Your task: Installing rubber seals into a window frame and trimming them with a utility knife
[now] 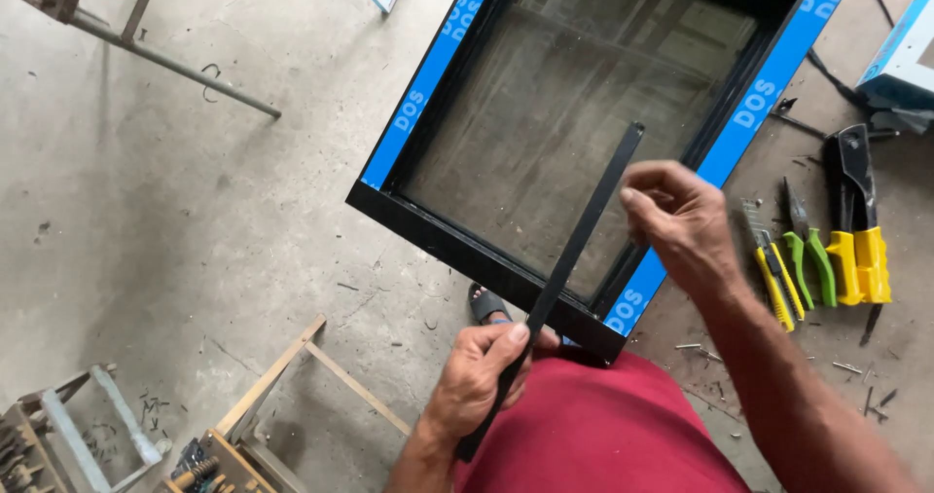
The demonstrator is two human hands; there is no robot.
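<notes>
My left hand [479,373] grips the lower part of a long black strip [582,228] that slants up to the right over a glass pane. The pane sits in a black window frame [443,243] with blue protective tape [428,74] along its sides. My right hand [679,220] hovers by the strip's upper half with fingers curled, its fingertips close to the strip; whether they touch it I cannot tell. The frame rests above my red-clothed lap [595,433].
On the concrete floor [195,220] to the right lie a yellow-handled rivet tool [858,222], green-handled pliers [809,250] and a yellow utility knife [773,267]. A metal stand [146,50] is at top left, wooden slats [292,376] and a rack [78,435] at bottom left. A sandalled foot [484,303] shows under the frame.
</notes>
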